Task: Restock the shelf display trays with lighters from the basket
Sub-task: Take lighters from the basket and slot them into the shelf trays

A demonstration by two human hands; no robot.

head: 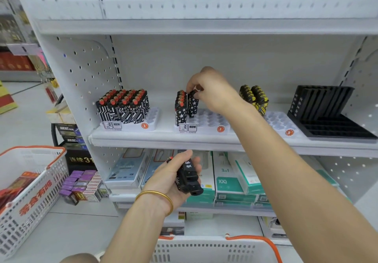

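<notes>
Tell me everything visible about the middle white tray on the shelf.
The middle tray is white, plastic-looking, with rows of round sockets, mostly empty. It sits flat on the shelf. Black star-patterned lighters with red tops stand upright at its left side. The right hand pinches one more lighter beside them. An orange sticker marks its front.

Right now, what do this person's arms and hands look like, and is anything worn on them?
No sleeves or gloves show on either side, as far as the frame reaches. The left hand has a thin gold-coloured bangle round its wrist. The right hand and its wrist carry no watch or bracelet. I can see no rings on either hand, though some fingers are partly hidden.
</notes>
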